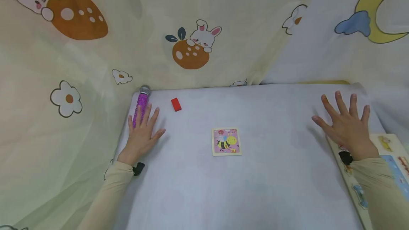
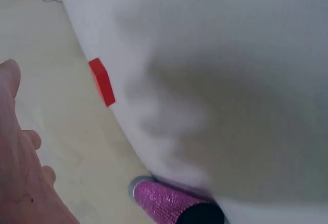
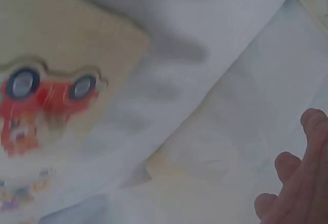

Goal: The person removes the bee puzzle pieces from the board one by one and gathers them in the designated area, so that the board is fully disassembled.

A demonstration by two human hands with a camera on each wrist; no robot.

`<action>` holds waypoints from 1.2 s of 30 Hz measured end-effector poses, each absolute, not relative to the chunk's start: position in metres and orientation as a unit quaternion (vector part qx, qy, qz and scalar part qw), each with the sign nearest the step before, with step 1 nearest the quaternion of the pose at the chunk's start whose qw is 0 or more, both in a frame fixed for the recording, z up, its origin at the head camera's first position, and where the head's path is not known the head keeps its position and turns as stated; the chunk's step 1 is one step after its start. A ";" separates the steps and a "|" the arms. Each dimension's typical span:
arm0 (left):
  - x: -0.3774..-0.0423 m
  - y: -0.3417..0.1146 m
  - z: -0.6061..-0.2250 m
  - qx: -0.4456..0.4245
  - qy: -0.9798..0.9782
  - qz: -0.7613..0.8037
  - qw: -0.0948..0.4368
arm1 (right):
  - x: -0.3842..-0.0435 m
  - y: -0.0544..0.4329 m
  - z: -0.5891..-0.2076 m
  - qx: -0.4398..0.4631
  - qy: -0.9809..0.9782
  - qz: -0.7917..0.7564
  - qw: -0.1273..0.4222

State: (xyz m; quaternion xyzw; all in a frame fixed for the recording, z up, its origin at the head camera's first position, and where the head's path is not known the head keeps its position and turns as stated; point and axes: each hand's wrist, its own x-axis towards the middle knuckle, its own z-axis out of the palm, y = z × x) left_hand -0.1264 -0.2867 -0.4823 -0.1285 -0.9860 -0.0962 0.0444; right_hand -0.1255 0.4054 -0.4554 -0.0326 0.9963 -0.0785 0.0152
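Note:
With fingers spread and palm down, my left hand (image 1: 141,138) hovers at the table's left side, its fingers overlapping a purple glittery microphone (image 1: 140,106) in the head view. Beyond the fingertips, to the right, lies a small red block (image 1: 176,104), also seen in the left wrist view as a red block (image 2: 102,82) near the table edge. At the right side my right hand (image 1: 348,127) is spread too, holding nothing. Below it a wooden picture board (image 1: 388,143) lies partly under the forearm; a red vehicle piece (image 3: 48,98) shows on it. A small square bee puzzle (image 1: 226,141) lies mid-table.
A white cloth covers the table (image 1: 255,191). Behind and to the left hangs a curtain (image 1: 143,17) printed with rabbits, flowers and a moon. The picture board reaches the table's right edge, and the microphone lies along the left edge.

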 end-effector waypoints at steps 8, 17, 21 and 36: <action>-0.118 -0.250 -0.496 -0.165 -0.981 -0.105 0.002 | -0.135 0.364 -0.479 -0.075 0.989 -0.123 0.015; -0.082 -0.155 -0.510 -0.283 -0.942 -0.180 -0.015 | -0.150 0.289 -0.493 -0.175 0.955 -0.240 -0.006; -0.063 -0.117 -0.508 -0.326 -0.920 -0.206 -0.066 | -0.158 0.251 -0.495 -0.171 0.943 -0.283 0.038; -0.044 -0.068 -0.523 -0.360 -0.921 -0.091 -0.118 | -0.175 0.141 -0.497 -0.283 0.878 -0.367 0.116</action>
